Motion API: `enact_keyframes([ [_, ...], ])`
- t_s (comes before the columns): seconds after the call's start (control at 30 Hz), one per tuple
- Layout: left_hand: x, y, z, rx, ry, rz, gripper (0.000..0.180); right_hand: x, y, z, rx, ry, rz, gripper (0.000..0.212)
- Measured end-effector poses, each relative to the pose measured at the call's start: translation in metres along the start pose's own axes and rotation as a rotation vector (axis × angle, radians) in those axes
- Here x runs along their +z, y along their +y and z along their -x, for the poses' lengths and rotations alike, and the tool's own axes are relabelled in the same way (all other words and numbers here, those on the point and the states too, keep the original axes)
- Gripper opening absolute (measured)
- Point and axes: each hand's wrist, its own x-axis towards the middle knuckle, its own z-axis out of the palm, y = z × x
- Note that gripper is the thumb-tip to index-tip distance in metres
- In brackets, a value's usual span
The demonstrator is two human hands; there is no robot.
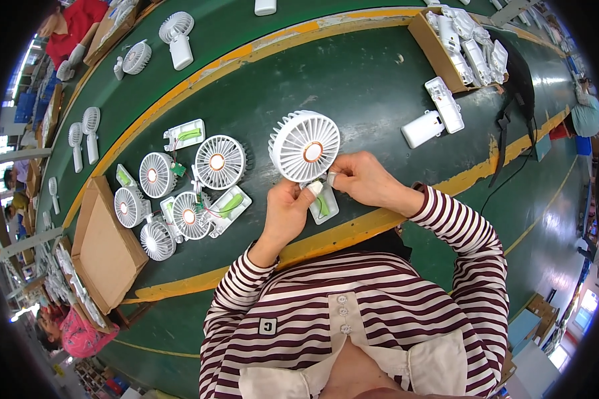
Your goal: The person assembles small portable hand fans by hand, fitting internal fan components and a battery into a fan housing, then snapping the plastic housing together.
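White plastic all over — the held fan head (pixel 305 145) is white with a copper-orange ring at the hub, and green is seen inside the open handle half (pixel 324 207) under the fingers (pixel 316 188). The worktop (pixel 353 86) is dark green, crossed by worn yellow stripes (pixel 273 36). Sleeves (pixel 460 226) are striped maroon and white. The loose fan heads (pixel 219 161) are white too — same orange centres. The cardboard box (pixel 106 246) is plain brown.

a dark green conveyor belt (pixel 353 80) with yellow edge stripes is carrying the work. a cluster of open white fan heads (pixel 180 193) is lying at nine o'clock, a cardboard box (pixel 103 246) at eight, white fan housings (pixel 436 120) at two.
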Motion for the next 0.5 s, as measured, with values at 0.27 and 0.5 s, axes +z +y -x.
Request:
enact_keyframes([
  [0.27, -0.004, 0.0, 0.003, 0.061, -0.01, 0.111, 0.026, -0.013, -0.02, 0.0, 0.49, -0.203, -0.473, 0.012],
  [0.5, -0.01, 0.002, 0.002, 0.037, -0.028, 0.185, 0.026, -0.006, -0.025, 0.008, 0.133, -0.006, 0.238, 0.014],
])
